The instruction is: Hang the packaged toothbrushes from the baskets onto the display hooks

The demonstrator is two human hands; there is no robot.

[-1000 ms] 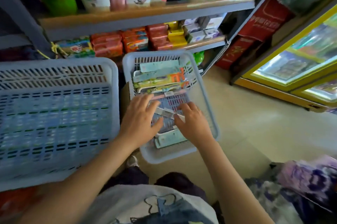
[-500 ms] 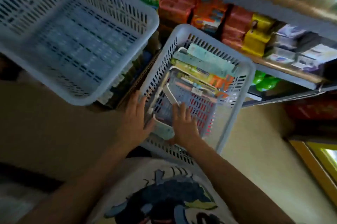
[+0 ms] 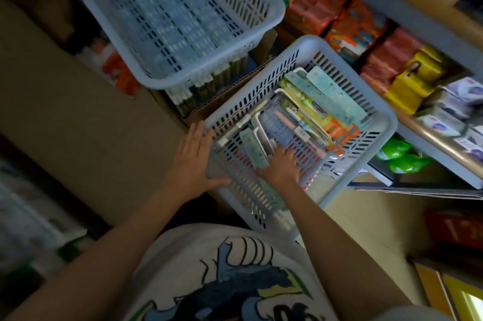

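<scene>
My left hand (image 3: 194,157) lies flat, fingers straight, against the near basket (image 3: 376,122) wall at 9 o'clock. My right hand (image 3: 281,164) is inside, fingers curled over the packaged toothbrushes (image 3: 300,116); whether it holds one, I cannot tell. Second basket (image 3: 269,11) at 11 o'clock.

A slotted white basket (image 3: 376,122) holds a stack of packaged toothbrushes (image 3: 311,111). The left hand (image 3: 194,161) lies flat against the basket's outer near-left wall, thumb at its lower edge, while the right hand (image 3: 281,166) reaches inside, fingers on the packs. Beside it stands a second basket (image 3: 271,9), next to shelves of boxed goods (image 3: 407,69).
</scene>
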